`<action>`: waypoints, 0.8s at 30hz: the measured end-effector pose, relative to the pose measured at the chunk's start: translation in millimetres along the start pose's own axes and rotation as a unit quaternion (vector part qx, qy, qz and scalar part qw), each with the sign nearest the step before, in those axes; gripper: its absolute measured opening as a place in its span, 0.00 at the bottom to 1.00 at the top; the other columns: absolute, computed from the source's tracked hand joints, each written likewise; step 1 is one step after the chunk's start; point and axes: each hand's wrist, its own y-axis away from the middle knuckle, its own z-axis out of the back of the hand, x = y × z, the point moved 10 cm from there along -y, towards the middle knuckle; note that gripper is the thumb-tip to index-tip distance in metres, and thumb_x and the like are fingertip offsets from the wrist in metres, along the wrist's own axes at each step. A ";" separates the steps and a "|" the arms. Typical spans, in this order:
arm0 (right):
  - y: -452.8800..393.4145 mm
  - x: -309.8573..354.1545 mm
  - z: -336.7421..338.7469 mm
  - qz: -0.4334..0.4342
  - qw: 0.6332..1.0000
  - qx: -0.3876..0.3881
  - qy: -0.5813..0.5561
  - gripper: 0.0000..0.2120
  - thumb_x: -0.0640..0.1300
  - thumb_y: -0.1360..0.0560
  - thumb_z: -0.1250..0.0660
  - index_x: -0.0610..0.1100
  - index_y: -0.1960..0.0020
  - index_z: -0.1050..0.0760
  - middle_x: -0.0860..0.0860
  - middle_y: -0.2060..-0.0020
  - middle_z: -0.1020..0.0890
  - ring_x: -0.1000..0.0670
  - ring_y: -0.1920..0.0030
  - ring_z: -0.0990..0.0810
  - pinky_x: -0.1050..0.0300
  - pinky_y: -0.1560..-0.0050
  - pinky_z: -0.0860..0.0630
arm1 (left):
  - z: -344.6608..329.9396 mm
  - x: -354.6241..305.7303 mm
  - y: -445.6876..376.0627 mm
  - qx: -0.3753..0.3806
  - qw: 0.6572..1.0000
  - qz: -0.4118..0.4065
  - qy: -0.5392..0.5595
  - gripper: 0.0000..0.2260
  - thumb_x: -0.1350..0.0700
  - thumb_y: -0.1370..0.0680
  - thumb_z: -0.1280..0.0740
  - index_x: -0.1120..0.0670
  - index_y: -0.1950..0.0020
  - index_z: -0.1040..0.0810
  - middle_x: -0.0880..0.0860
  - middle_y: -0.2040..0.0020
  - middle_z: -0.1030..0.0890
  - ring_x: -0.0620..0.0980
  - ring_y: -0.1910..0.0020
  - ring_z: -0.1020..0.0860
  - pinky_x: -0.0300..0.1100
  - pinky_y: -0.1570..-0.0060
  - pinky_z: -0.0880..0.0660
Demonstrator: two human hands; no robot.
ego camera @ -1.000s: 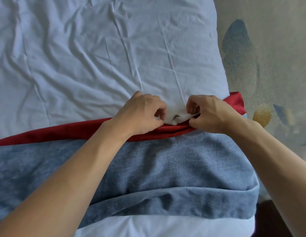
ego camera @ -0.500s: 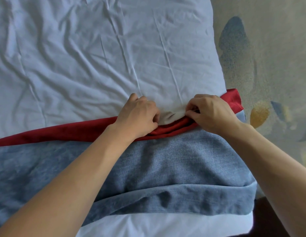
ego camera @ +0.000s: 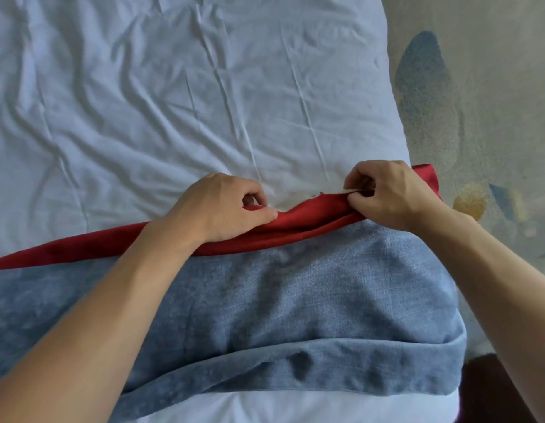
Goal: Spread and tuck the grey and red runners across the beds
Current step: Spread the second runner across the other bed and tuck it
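Observation:
A grey-blue runner [ego camera: 310, 294] lies across the foot of the white bed [ego camera: 173, 102], its near edge folded over. Along its far side runs a narrow red runner [ego camera: 82, 247], bunched up between my hands. My left hand [ego camera: 222, 206] grips the red runner's far edge with curled fingers and thumb. My right hand [ego camera: 387, 193] pinches the red runner's edge together with a thin white strip near the bed's right side. The red runner's end [ego camera: 426, 178] pokes out past my right hand at the bed's edge.
The white sheet is creased all over. To the right of the bed lies a patterned carpet [ego camera: 493, 117] with blue and yellow patches. A dark red surface [ego camera: 484, 392] shows at the bottom right corner.
My hands have moved apart along the red runner's edge. The red cloth between them has risen and now covers the white fold that showed there before.

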 end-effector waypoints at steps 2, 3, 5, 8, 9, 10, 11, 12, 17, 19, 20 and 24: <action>0.2 -5.5 -0.1 0.001 1.000 -0.003 0.013 0.04 0.44 0.30 0.31 0.53 0.59 0.20 0.58 0.63 0.17 0.53 0.57 0.19 0.49 0.52 0.20 | 1.1 7.4 0.4 0.027 0.999 0.014 -0.023 0.14 0.33 0.34 0.31 0.38 0.54 0.19 0.37 0.62 0.21 0.41 0.57 0.23 0.39 0.56 0.29; -0.6 -7.0 1.2 0.001 1.000 -0.012 0.015 0.04 0.44 0.30 0.30 0.53 0.60 0.19 0.58 0.64 0.17 0.53 0.57 0.19 0.49 0.52 0.20 | 1.3 10.2 0.2 0.040 0.999 0.019 -0.023 0.13 0.35 0.34 0.29 0.38 0.54 0.19 0.37 0.62 0.21 0.40 0.57 0.23 0.38 0.56 0.29; -3.6 -9.0 5.7 -0.005 0.999 -0.037 0.012 0.04 0.45 0.28 0.30 0.53 0.59 0.18 0.57 0.64 0.17 0.51 0.57 0.19 0.48 0.52 0.20 | 0.3 15.1 -0.9 0.061 0.998 0.030 -0.010 0.11 0.37 0.34 0.28 0.38 0.55 0.18 0.38 0.62 0.20 0.38 0.58 0.22 0.38 0.56 0.27; -9.7 -12.5 15.1 -0.030 0.996 -0.084 0.001 0.04 0.47 0.26 0.30 0.52 0.57 0.17 0.55 0.64 0.17 0.49 0.56 0.18 0.49 0.51 0.21 | 0.2 23.2 -3.9 0.073 0.996 0.048 0.014 0.06 0.41 0.32 0.27 0.39 0.57 0.17 0.38 0.62 0.19 0.37 0.59 0.22 0.40 0.57 0.24; -12.2 -14.5 17.0 -0.041 0.995 -0.094 -0.002 0.04 0.47 0.26 0.30 0.52 0.57 0.17 0.54 0.63 0.16 0.49 0.55 0.18 0.49 0.51 0.21 | 1.6 25.8 -5.5 0.068 0.996 0.055 0.014 0.05 0.42 0.30 0.27 0.41 0.57 0.17 0.39 0.62 0.19 0.38 0.59 0.21 0.41 0.57 0.23; -14.5 -16.4 18.3 -0.054 0.994 -0.100 -0.004 0.04 0.48 0.26 0.31 0.52 0.57 0.17 0.54 0.63 0.16 0.48 0.54 0.18 0.49 0.51 0.21 | 4.8 28.1 -7.4 0.055 0.997 0.062 0.007 0.04 0.43 0.28 0.28 0.42 0.57 0.16 0.40 0.62 0.18 0.40 0.59 0.21 0.43 0.57 0.23; -16.8 -17.9 18.8 -0.066 0.992 -0.104 -0.001 0.04 0.48 0.26 0.31 0.52 0.57 0.17 0.54 0.64 0.17 0.48 0.54 0.19 0.49 0.51 0.21 | 10.0 30.0 -9.4 0.032 0.997 0.068 -0.009 0.05 0.44 0.27 0.29 0.43 0.57 0.16 0.41 0.61 0.18 0.43 0.58 0.21 0.44 0.57 0.23; -18.8 -18.6 19.0 -0.077 0.991 -0.108 0.008 0.04 0.48 0.26 0.31 0.51 0.57 0.17 0.54 0.64 0.18 0.47 0.54 0.19 0.50 0.51 0.21 | 17.1 31.0 -10.8 0.001 0.997 0.073 -0.028 0.06 0.43 0.26 0.30 0.43 0.57 0.16 0.42 0.60 0.18 0.45 0.58 0.21 0.44 0.58 0.24; -27.7 -0.7 13.3 -0.053 0.994 -0.097 -0.001 0.06 0.51 0.29 0.31 0.52 0.55 0.17 0.55 0.61 0.16 0.50 0.53 0.18 0.51 0.50 0.21 | 33.0 29.2 -9.7 -0.095 0.991 0.090 -0.032 0.10 0.45 0.23 0.34 0.45 0.57 0.15 0.45 0.61 0.17 0.48 0.60 0.23 0.41 0.60 0.33; -30.6 13.5 0.3 -0.024 0.998 -0.049 -0.013 0.06 0.53 0.30 0.30 0.54 0.54 0.18 0.58 0.59 0.16 0.53 0.51 0.18 0.52 0.48 0.21 | 34.1 31.1 -8.7 -0.109 0.990 0.091 -0.025 0.11 0.46 0.22 0.35 0.47 0.57 0.14 0.46 0.62 0.17 0.49 0.59 0.22 0.41 0.56 0.33; -32.6 17.5 -2.6 -0.019 0.999 -0.041 -0.005 0.05 0.53 0.30 0.29 0.54 0.55 0.18 0.58 0.59 0.16 0.53 0.51 0.18 0.52 0.49 0.21 | 37.9 34.0 -9.1 -0.128 0.987 0.095 -0.023 0.11 0.46 0.22 0.35 0.48 0.57 0.14 0.48 0.62 0.17 0.51 0.58 0.21 0.41 0.55 0.33; -44.8 17.3 6.4 -0.040 0.995 -0.088 0.025 0.06 0.53 0.27 0.30 0.53 0.54 0.17 0.54 0.59 0.17 0.48 0.52 0.20 0.50 0.50 0.22 | 48.3 31.6 -18.7 -0.189 0.979 0.072 -0.035 0.12 0.47 0.22 0.34 0.50 0.57 0.14 0.50 0.61 0.16 0.55 0.55 0.22 0.47 0.45 0.30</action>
